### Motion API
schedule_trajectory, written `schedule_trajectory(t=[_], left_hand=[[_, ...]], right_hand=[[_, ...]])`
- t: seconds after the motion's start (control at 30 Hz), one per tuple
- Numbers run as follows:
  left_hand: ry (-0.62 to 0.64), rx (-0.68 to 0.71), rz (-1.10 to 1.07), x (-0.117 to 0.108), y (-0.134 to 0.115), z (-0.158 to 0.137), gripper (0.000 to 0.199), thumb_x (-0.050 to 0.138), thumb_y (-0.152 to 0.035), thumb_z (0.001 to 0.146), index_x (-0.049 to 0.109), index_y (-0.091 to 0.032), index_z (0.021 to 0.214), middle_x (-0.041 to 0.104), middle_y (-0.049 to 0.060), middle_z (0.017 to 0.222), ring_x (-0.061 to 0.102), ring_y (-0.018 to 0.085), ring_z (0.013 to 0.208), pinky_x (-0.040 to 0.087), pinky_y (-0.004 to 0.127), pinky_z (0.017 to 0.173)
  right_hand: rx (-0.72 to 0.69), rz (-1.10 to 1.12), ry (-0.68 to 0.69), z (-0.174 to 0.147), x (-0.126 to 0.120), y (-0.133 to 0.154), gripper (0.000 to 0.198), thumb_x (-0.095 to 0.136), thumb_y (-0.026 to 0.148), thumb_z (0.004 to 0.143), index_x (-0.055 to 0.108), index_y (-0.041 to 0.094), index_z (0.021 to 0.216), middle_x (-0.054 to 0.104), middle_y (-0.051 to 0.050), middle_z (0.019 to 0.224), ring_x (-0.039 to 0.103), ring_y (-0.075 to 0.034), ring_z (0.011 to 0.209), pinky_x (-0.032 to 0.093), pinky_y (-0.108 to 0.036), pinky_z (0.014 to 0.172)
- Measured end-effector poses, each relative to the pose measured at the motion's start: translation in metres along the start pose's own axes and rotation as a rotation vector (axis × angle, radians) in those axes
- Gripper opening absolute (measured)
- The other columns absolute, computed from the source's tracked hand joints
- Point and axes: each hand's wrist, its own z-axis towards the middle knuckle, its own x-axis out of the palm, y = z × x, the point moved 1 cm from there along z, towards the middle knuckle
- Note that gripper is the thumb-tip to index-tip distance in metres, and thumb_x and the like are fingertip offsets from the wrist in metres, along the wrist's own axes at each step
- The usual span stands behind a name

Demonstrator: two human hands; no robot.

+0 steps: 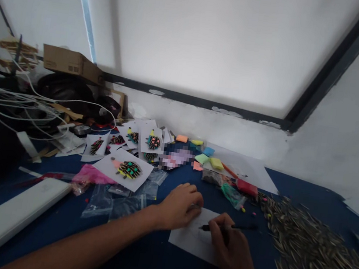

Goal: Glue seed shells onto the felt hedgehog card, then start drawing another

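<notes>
A small white sheet of paper (190, 239) lies on the blue tabletop in front of me, with faint lines on it. My right hand (234, 247) is closed around a black pen (206, 227), whose tip is at the sheet's middle. My left hand (178, 207) rests at the sheet's upper left corner with fingers curled and close together; a small dark bit shows between thumb and forefinger, too unclear to name. Left of it, a card (133, 181) carries a hedgehog shape made of striped seeds, with green dots and a pink snout.
A heap of striped seeds (313, 245) spreads at the right. Coloured clay blocks (216, 163) lie behind the sheet. More seed-hedgehog cards (152, 140), plastic bags (99, 203) and a long white device (12, 218) are at the left. Coiled cable (14, 106) and a cardboard box (65, 61) sit far left.
</notes>
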Motion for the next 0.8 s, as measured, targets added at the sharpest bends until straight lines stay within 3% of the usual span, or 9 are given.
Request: schedule_trajectory(t=[0.2,0.8], left_hand=[[0.058,0.025,0.178,-0.0004,-0.0081,0.0000,0.018,0.043,-0.017,0.091,0.057,-0.018,0.104,0.055,0.008,0.100,0.048,0.022,0.093,0.040,0.036,0.079],[0.047,0.040,0.178,0.0020,-0.0053,0.0011,0.020,0.043,-0.021,0.093,0.058,-0.018,0.106,0.056,0.008,0.101,0.048,0.022,0.093,0.040,0.037,0.078]], right_hand=[[-0.034,-0.013,0.005,-0.0008,0.0000,-0.0017,0.038,0.039,0.044,0.092,0.050,0.022,0.062,0.055,0.001,0.056,0.053,-0.013,0.048,0.035,-0.025,0.047],[-0.039,-0.031,0.000,-0.0009,0.0006,-0.0017,0.036,0.040,0.043,0.091,0.050,0.022,0.064,0.055,0.001,0.055,0.053,-0.013,0.047,0.034,-0.024,0.046]])
